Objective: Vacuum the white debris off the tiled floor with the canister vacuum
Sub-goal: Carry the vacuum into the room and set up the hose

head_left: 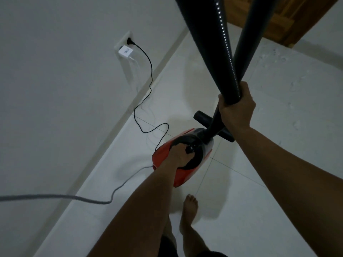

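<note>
Both hands on the canister vacuum, unit near the wall edge of the tiled floor.

Grey cable (78, 197) runs in from the left across the tiled floor (241, 164). Wall outlet (124, 45) has a white adapter (125, 52) and a black plug; black cord (148, 75) drops to the floor and loops to the red canister vacuum (172, 156). Left hand (179, 152) clenched round the top handle. Black floor nozzle (213, 126) just behind the canister. Right hand (236, 110) grips the doubled black hose (213, 52), raised. White debris (278, 58) scattered toward the far right, near the wooden door (278, 15). Bare foot (189, 212) below the canister.
</note>
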Action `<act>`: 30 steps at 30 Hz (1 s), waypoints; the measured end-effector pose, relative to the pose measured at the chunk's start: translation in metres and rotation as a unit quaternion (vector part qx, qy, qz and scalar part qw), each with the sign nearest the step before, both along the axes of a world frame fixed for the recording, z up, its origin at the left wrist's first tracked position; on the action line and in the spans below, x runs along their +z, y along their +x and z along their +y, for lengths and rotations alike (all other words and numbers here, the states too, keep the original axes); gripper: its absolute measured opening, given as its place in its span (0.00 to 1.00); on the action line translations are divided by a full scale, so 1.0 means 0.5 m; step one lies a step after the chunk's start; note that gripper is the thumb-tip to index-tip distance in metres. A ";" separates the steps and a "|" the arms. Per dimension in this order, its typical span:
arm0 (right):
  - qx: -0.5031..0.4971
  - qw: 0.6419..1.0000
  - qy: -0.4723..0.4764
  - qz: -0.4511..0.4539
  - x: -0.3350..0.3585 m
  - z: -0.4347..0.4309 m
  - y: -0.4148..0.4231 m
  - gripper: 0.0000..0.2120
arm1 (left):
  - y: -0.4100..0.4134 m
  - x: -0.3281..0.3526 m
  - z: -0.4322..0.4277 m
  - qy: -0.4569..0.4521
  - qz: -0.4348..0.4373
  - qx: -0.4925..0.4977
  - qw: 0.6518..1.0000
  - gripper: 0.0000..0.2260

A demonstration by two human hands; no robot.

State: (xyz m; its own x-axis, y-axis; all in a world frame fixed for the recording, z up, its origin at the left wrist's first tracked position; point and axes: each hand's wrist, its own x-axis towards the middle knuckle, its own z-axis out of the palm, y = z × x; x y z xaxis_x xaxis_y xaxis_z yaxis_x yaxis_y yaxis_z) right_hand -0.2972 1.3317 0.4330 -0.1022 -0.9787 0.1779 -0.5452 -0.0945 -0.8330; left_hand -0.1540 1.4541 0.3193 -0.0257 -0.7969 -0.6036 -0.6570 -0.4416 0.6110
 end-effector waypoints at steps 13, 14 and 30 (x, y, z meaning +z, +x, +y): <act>-0.008 0.999 0.027 0.041 -0.284 0.002 -0.081 0.17 | -0.095 -0.289 0.030 0.022 -0.010 0.000 1.000 0.10; -0.009 0.998 0.031 0.045 -0.285 0.000 -0.085 0.17 | -0.101 -0.293 0.028 0.020 -0.008 -0.002 1.000 0.10; -0.031 0.998 0.004 0.062 -0.227 -0.048 -0.119 0.19 | -0.159 -0.257 -0.057 0.019 0.047 -0.003 0.999 0.11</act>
State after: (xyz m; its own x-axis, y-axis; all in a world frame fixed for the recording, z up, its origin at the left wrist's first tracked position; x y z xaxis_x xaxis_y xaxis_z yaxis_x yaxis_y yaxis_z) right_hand -0.3565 1.3077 0.3193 -0.1394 -0.9727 0.1856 -0.6488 -0.0519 -0.7592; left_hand -0.2335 1.4258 0.1906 -0.0882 -0.7730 -0.6282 -0.6000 -0.4622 0.6530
